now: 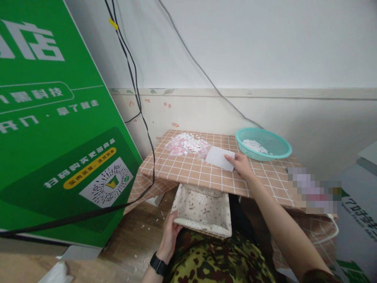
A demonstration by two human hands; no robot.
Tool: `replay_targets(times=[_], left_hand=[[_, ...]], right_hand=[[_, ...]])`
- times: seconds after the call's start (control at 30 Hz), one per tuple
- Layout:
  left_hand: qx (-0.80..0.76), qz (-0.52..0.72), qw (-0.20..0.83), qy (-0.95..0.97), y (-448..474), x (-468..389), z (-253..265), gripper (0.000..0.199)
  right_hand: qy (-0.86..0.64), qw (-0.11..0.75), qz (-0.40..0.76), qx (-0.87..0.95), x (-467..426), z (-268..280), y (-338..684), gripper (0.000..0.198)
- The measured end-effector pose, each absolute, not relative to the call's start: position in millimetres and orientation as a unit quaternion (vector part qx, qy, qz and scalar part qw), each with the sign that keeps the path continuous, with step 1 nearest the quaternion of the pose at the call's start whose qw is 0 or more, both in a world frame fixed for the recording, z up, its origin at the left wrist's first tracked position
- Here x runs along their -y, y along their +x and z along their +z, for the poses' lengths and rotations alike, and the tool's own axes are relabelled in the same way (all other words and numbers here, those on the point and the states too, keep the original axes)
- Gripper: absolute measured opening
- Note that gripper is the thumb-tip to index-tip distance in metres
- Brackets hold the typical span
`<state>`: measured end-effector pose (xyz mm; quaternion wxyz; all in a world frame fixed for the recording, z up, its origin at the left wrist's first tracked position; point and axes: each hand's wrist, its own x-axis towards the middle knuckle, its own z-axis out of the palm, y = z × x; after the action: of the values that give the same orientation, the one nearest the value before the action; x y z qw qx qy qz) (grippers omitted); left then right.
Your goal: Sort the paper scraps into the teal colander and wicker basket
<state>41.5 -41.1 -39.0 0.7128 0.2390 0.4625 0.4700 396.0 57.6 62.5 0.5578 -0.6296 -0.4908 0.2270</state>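
My left hand [171, 231] grips the near left rim of a cloth-lined basket [200, 202], which sits at my lap below the table's front edge; its patterned lining shows with nothing inside. In my right hand [240, 163] is a flat white card-like board [219, 157], pinched at its right end with the thumb on top. The board lies low over the checked tablecloth, its left end beside a pile of small white and pink pieces [190, 144]. I cannot make out exactly what the pieces are.
A turquoise plastic basin [263, 151] with white pieces stands at the table's back right. A large green sign panel [55, 157] leans at the left, with black cables [137, 90] hanging in front. Small white scraps lie on the wooden floor [138, 232]. A blurred item sits at the right.
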Motion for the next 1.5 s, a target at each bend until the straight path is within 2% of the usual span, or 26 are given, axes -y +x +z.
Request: replay_targets(times=[0.13, 0.33, 0.47, 0.63, 0.8, 0.9, 1.1, 1.3, 1.5], left_hand=[[-0.457, 0.469, 0.721, 0.227, 34, 41, -36, 0.041], [-0.460, 0.464, 0.726, 0.218, 30, 35, -23, 0.041], [-0.464, 0.462, 0.727, 0.207, 36, 33, -26, 0.040], [-0.476, 0.460, 0.720, 0.208, 39, 31, -38, 0.043], [-0.456, 0.480, 0.719, 0.211, 36, 34, -45, 0.039], [-0.448, 0.480, 0.721, 0.223, 36, 36, -46, 0.040], [-0.439, 0.481, 0.723, 0.230, 35, 38, -46, 0.046], [-0.434, 0.518, 0.701, 0.228, 38, 44, -48, 0.045], [-0.450, 0.512, 0.697, 0.223, 40, 45, -42, 0.050]], right_hand=[[-0.616, 0.582, 0.254, 0.466, -62, 63, 391, 0.052], [-0.605, 0.556, 0.319, 0.473, -65, 63, 383, 0.048], [-0.612, 0.587, 0.304, 0.433, -70, 66, 376, 0.051], [-0.619, 0.544, 0.326, 0.463, -70, 73, 365, 0.047], [-0.601, 0.583, 0.345, 0.424, -60, 74, 363, 0.045], [-0.599, 0.574, 0.355, 0.430, -55, 74, 371, 0.044], [-0.640, 0.587, 0.314, 0.384, -52, 75, 393, 0.046], [-0.609, 0.564, 0.367, 0.421, -48, 69, 389, 0.043], [-0.605, 0.619, 0.330, 0.377, -51, 62, 388, 0.044]])
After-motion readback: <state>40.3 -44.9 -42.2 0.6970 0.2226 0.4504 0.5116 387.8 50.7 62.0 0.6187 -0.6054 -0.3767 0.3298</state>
